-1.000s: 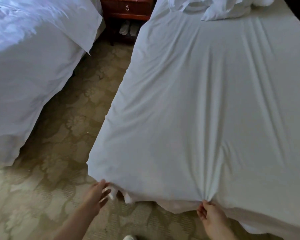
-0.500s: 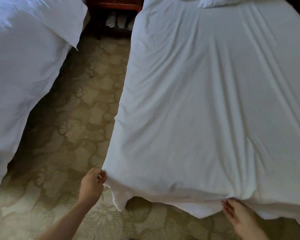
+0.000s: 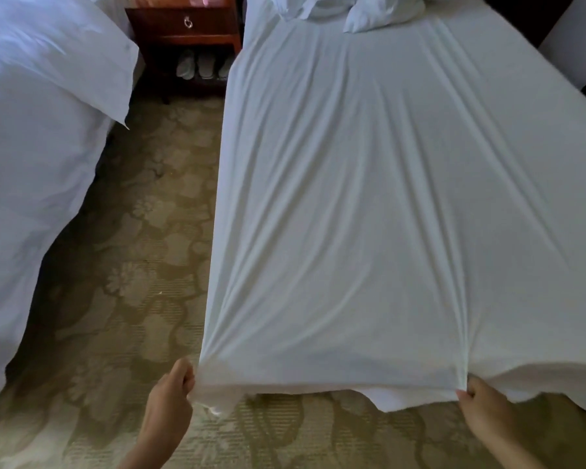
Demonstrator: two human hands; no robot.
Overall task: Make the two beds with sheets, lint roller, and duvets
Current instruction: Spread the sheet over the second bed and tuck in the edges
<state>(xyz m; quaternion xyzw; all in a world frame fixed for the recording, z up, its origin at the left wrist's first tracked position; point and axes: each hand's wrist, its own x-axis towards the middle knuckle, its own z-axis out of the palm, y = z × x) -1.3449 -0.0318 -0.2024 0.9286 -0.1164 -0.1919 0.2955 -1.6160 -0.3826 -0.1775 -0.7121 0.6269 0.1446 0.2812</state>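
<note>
2 fists — left hand point(image 3: 171, 392), right hand point(image 3: 484, 406) — grip sheet point(image 3: 369, 214).

both hands, left hand point(image 3: 170, 397) and right hand point(image 3: 484, 406), grip the seemingly taut white sheet point(image 3: 369, 214).

Single wide-angle head view, facing forward and down along sheet point(image 3: 386, 214) toward nightstand point(image 3: 183, 30); sheet's near edge close below.
</note>
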